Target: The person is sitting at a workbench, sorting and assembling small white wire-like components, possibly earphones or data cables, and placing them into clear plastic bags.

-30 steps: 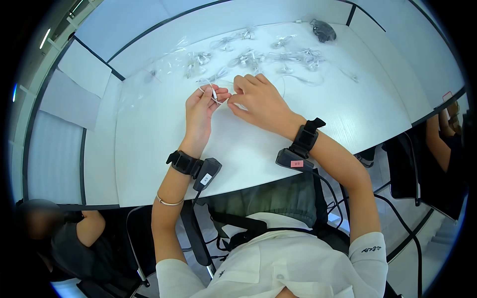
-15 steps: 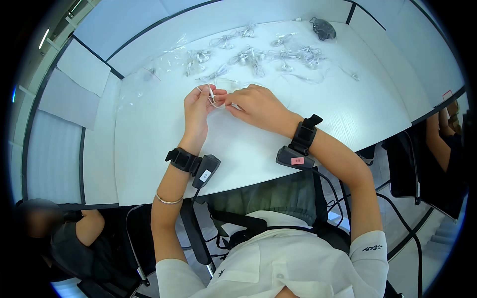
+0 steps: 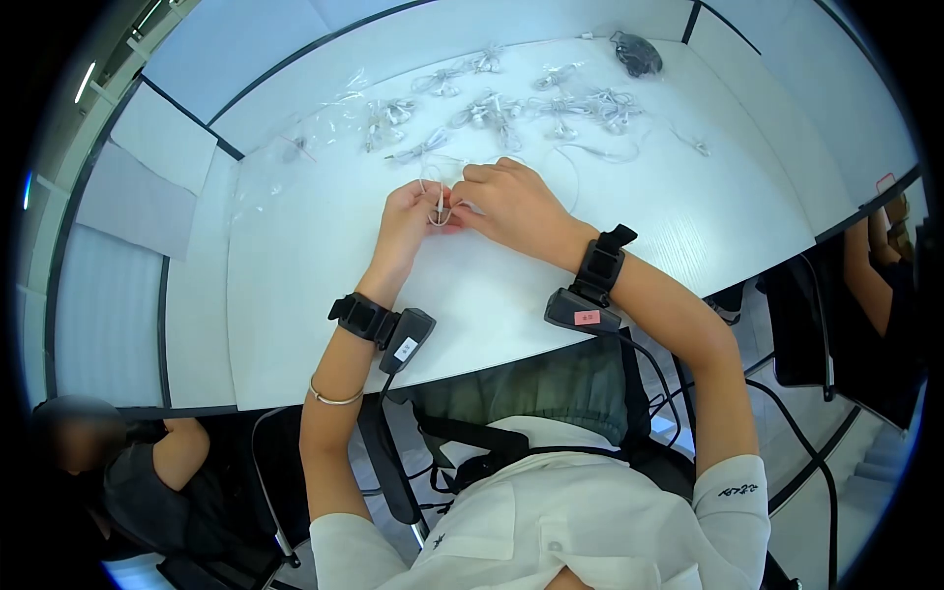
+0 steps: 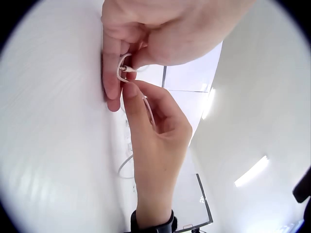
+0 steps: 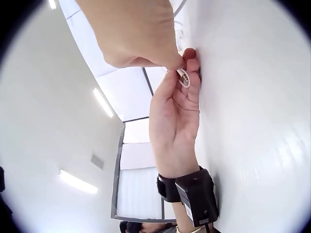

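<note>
My left hand holds a thin white cable with a small metal-tipped audio plug at its end. The plug sits among the left fingers, and a loop of cable bends around it. Right beside it, my right hand pinches the cable between thumb and forefinger, fingertips close to the plug. A length of cable runs along the right palm. In the right wrist view the left palm faces up beneath the right hand, and the ringed plug tip shows inside the loop.
Several coiled white cables lie across the back of the white table. A dark bundle in clear wrap sits at the far right, clear plastic bags at the left. Partition panels enclose the table. Other people sit at both sides.
My left hand has shifted slightly right and turned, bringing its fingers up against the right fingertips. The cable loop and plug moved right with it. The right hand stays nearly in place.
</note>
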The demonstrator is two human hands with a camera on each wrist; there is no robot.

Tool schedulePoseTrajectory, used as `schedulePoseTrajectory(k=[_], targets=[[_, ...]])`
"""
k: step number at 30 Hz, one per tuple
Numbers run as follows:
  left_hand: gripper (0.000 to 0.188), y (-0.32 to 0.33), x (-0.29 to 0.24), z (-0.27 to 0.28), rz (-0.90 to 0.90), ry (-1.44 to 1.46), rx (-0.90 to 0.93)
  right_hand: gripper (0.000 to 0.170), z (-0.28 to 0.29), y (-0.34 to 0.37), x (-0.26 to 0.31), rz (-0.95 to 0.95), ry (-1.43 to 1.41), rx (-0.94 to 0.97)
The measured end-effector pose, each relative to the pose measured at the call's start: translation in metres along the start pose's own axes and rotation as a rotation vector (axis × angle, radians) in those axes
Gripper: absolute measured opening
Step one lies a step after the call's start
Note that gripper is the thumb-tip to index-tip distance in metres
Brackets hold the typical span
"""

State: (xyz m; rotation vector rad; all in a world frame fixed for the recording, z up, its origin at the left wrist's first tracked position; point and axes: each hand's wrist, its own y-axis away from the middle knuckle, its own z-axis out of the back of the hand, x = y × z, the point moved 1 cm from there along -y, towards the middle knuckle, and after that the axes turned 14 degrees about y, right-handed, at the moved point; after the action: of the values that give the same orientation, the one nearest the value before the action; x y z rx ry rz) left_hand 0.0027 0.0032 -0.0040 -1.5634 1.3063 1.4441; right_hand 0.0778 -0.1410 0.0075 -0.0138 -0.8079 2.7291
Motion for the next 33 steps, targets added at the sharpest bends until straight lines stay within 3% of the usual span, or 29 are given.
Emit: schedulePoseTrajectory(k=[8,13,16,19,25,33], targets=[[0.019,0.002,0.001,-0.005,0.027,-0.146,0.063,0.027,0.001,0.0,-0.001,-0.11,-0.058,-0.036],[0.019,0.003,-0.002,0.0,0.125,-0.061,0.109,0.031,0.004,0.001,-0.007,-0.151,-0.104,-0.061],[0.019,0.008,-0.005,-0.004,0.104,-0.094,0.145,0.029,0.007,0.002,-0.012,-0.142,-0.163,-0.024],[0.021,0.012,-0.01,-0.008,0.141,-0.082,0.134,0.021,0.001,0.002,-0.021,-0.005,-0.176,-0.032],[0.025,0.01,-0.013,-0.008,0.132,-0.079,0.172,0.018,0.008,-0.004,-0.022,-0.132,-0.31,0.086],[0.029,0.013,-0.017,-0.015,0.108,-0.12,0.156,0.021,0.01,-0.003,-0.02,-0.273,-0.411,0.07]])
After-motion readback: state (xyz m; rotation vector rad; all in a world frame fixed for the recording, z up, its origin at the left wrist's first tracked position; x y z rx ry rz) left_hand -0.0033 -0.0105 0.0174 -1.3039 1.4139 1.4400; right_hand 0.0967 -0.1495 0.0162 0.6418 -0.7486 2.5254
